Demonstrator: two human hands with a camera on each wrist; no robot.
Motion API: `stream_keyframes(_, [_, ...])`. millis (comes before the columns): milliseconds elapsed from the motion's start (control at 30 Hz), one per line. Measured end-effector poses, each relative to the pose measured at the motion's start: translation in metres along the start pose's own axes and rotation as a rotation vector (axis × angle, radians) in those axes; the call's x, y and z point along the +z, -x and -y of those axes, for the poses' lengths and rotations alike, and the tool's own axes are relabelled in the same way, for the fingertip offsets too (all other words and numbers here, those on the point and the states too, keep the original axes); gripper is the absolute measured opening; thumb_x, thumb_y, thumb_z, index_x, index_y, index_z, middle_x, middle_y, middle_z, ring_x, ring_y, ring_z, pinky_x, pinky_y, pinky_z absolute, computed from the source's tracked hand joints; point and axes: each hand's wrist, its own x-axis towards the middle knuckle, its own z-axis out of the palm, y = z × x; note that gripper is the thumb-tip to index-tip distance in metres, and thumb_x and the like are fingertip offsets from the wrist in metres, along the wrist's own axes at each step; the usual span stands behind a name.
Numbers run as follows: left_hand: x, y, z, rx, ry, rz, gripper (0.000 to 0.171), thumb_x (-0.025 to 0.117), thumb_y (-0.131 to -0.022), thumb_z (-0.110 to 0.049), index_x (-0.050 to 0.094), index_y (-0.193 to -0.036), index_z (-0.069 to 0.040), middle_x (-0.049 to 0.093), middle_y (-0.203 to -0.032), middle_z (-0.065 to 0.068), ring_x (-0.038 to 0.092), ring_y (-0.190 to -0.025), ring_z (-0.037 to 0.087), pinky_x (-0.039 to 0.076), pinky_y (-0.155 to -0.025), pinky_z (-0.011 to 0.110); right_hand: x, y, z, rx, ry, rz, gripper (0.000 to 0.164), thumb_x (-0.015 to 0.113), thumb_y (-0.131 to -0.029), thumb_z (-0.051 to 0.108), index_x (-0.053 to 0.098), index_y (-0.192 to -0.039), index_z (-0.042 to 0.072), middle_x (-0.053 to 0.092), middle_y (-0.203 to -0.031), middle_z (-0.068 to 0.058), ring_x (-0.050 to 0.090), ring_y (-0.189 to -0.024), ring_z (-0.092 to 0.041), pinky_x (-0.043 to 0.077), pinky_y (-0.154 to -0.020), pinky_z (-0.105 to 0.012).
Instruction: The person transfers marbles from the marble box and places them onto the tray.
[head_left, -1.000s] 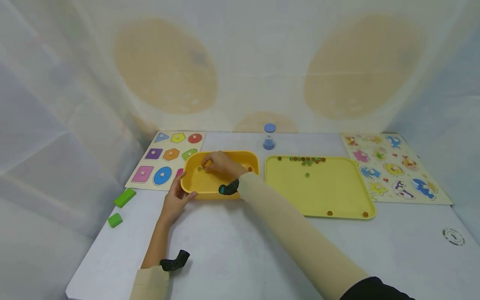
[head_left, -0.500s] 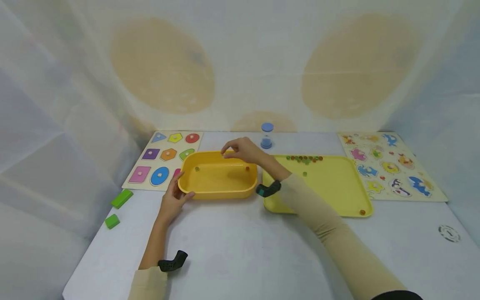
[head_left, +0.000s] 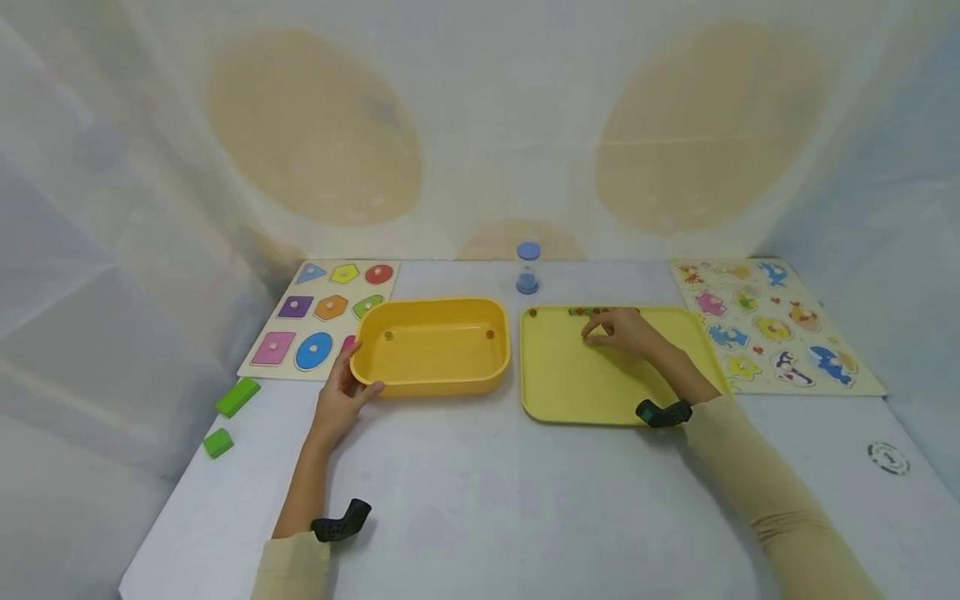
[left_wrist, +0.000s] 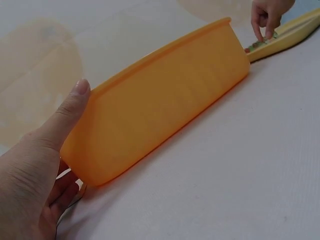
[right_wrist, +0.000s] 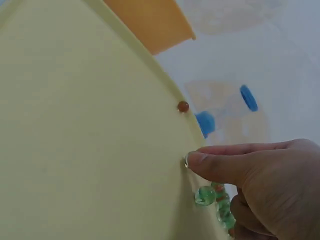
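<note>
My left hand (head_left: 341, 408) grips the left end of a yellow-orange plastic tub (head_left: 427, 387), thumb at the front wall. A green marble (head_left: 388, 336) and a reddish-brown marble (head_left: 490, 334) lie inside the tub. My right hand (head_left: 626, 331) is over the flat yellow tray (head_left: 555, 383). Between its thumb and forefinger it pinches a small glass marble (right_wrist: 186, 160), mostly covered by the fingertips. Close to those fingers lies a green marble (right_wrist: 204, 196), beside a row of marbles (right_wrist: 223, 207) along the tray's back edge. A brown marble (right_wrist: 183, 106) sits by the rim.
Behind the tub and tray stands a blue-capped hourglass (head_left: 528, 268). A shape puzzle board (head_left: 281, 329) is at left, a sea-animal puzzle board (head_left: 772, 329) at right. Two green blocks (head_left: 237, 397) lie at the left edge, and a round token (head_left: 888, 458) at far right.
My right hand has left the tub and moved right, over the rim, down to the tray near the marble row. The left hand has stayed on the tub's left end.
</note>
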Motion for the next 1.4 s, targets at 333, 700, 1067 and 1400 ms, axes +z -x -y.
stream_keyframes(333, [-0.003,-0.001,0.002,0.016,0.017,-0.014,0.071,0.066,-0.08,-0.034,0.026,-0.137,-0.041,0.031,-0.144,-0.002,0.033,-0.13,0.021,0.032,-0.103,0.041,-0.009,-0.061,0.077,-0.164,-0.059,-0.064,0.024,0.065,-0.082,0.024,0.068,-0.101,0.011,0.035,-0.048,0.001,0.029,-0.042,-0.011,0.028,-0.043,-0.024])
stream_keyframes(700, [-0.002,0.0,0.006,0.019,0.029,-0.012,0.072,0.066,-0.079,-0.037,0.025,-0.137,-0.041,0.032,-0.144,0.0,0.034,-0.129,0.022,0.031,-0.103,0.041,0.063,-0.183,0.195,-0.324,-0.138,0.104,0.02,0.064,-0.083,0.024,0.068,-0.1,0.014,0.032,-0.05,0.003,0.025,-0.047,-0.011,0.024,-0.047,-0.02])
stream_keyframes(1067, [0.001,-0.001,0.003,0.035,0.03,-0.006,0.071,0.067,-0.079,-0.032,0.027,-0.137,-0.037,0.033,-0.143,0.0,0.035,-0.129,0.02,0.032,-0.103,0.04,0.118,-0.211,0.207,-0.189,-0.069,0.251,0.024,0.065,-0.082,0.021,0.066,-0.106,0.016,0.063,-0.097,0.0,0.046,-0.077,-0.013,0.04,-0.069,-0.021])
stream_keyframes(1400, [0.002,-0.001,0.002,0.051,0.034,-0.002,0.072,0.067,-0.079,-0.03,0.026,-0.138,-0.034,0.033,-0.143,0.004,0.033,-0.13,0.023,0.029,-0.105,0.043,0.134,-0.214,0.206,-0.152,-0.047,0.268,0.026,0.062,-0.084,0.024,0.065,-0.109,0.016,0.06,-0.11,0.003,0.048,-0.089,-0.015,0.043,-0.084,-0.024])
